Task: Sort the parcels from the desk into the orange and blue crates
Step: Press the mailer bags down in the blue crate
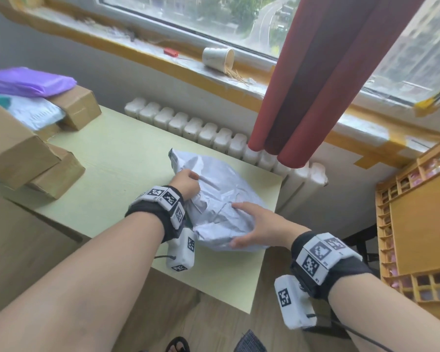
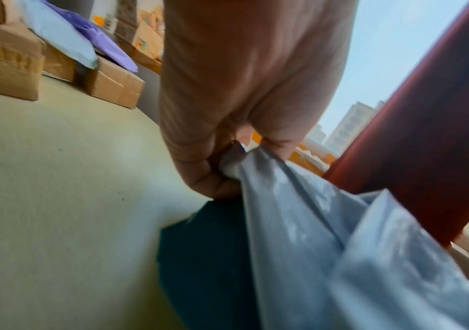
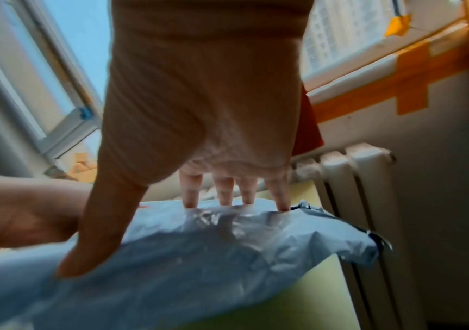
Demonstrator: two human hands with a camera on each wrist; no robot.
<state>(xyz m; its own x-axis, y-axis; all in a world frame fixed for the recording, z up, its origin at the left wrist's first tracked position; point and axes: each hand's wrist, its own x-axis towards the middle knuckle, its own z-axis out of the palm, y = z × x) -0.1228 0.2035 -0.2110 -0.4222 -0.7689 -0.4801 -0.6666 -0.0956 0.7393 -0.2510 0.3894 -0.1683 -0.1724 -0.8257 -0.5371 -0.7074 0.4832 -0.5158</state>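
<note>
A crumpled grey plastic parcel (image 1: 221,189) lies on the pale green desk (image 1: 127,153) near its right corner. My left hand (image 1: 192,182) grips the parcel's left side, with a bunched fold of plastic pinched in curled fingers (image 2: 199,178). My right hand (image 1: 241,224) holds the near right end, fingers on top and thumb at the front edge. In the right wrist view the fingertips (image 3: 224,198) press on the parcel (image 3: 227,256). The orange crate (image 1: 381,212) stands to the right of the desk. No blue crate is in view.
Cardboard boxes (image 1: 15,148), a purple mailer (image 1: 28,81) and a white mailer (image 1: 36,113) are stacked at the desk's left end. A white radiator (image 1: 214,135) and a red curtain (image 1: 302,85) stand behind the desk. A paper cup (image 1: 219,58) lies on the windowsill.
</note>
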